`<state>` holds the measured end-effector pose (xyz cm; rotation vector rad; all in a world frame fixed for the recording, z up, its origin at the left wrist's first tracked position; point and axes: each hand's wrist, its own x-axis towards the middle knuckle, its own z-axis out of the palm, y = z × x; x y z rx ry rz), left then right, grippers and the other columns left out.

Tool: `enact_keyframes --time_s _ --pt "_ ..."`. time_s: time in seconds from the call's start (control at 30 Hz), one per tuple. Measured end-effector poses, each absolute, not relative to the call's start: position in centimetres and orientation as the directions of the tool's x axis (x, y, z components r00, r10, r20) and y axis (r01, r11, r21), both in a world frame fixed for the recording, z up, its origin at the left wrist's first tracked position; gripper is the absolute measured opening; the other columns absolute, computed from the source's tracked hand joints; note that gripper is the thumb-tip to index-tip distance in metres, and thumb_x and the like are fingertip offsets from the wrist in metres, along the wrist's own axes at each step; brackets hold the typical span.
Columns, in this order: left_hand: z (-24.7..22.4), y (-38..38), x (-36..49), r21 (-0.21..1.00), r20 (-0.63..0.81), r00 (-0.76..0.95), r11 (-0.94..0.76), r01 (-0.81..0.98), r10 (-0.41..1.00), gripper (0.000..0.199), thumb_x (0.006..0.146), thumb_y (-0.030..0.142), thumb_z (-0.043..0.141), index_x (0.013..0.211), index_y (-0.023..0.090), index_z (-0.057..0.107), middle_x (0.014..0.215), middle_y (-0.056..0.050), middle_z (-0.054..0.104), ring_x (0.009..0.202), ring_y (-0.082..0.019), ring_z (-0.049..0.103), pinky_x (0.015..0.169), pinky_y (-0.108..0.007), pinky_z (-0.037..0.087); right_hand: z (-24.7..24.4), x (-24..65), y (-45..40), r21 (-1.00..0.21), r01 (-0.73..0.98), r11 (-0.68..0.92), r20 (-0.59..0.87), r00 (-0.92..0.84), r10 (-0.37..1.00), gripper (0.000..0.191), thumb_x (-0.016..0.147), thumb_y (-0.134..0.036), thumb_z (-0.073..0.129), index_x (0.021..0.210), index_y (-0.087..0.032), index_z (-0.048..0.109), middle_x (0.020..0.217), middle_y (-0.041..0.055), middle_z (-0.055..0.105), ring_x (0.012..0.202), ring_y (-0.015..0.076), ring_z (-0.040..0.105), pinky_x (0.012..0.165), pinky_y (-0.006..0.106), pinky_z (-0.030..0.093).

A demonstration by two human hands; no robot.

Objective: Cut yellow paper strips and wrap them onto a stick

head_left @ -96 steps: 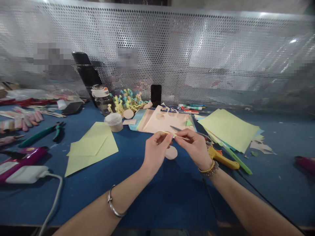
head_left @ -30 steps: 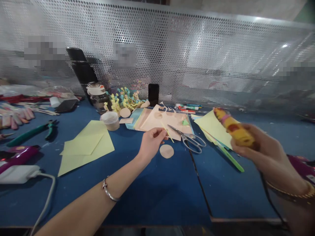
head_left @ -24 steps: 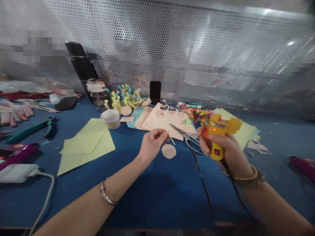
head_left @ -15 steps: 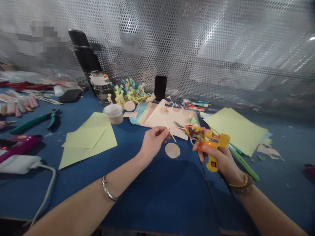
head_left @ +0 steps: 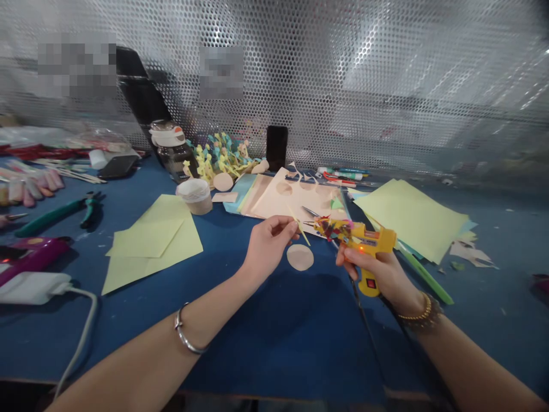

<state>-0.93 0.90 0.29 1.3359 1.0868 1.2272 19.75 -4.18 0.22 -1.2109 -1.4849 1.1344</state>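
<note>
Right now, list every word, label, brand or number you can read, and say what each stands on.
No text is legible enough to quote.
Yellow glue gun in the right hand: small marks on its body, too small to read.
Marker pens at the back: labels too small to read.
Glass jar: lid markings too blurred to read.
Perforated metal panel: two patches pixelated, unreadable.

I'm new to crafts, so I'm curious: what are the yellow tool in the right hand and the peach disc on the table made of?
The glue gun looks like glossy moulded plastic: a smooth, shiny, curved shell. The disc seems matte paper or thin card, flat with a clean cut edge; thickness unclear.
</note>
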Motion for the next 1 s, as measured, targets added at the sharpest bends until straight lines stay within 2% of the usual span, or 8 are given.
enact_keyframes --time_s 1.0 --pt "0.29 0.77 -0.89 0.990 0.141 0.105 -0.138 -0.031 0.984 0.016 0.079 0.032 0.063 0.080 0.016 0.067 0.069 -0.002 0.067 0.068 -0.013 0.064 0.062 -0.023 0.050 0.54 19.40 -4.33 -0.981 0.187 0.053 0.034 -0.101 0.994 0.034 0.078 -0.046 0.064 0.064 -0.016 0.062 0.051 -0.0007 0.052 0.042 0.0084 0.043 0.042 0.023 0.034"
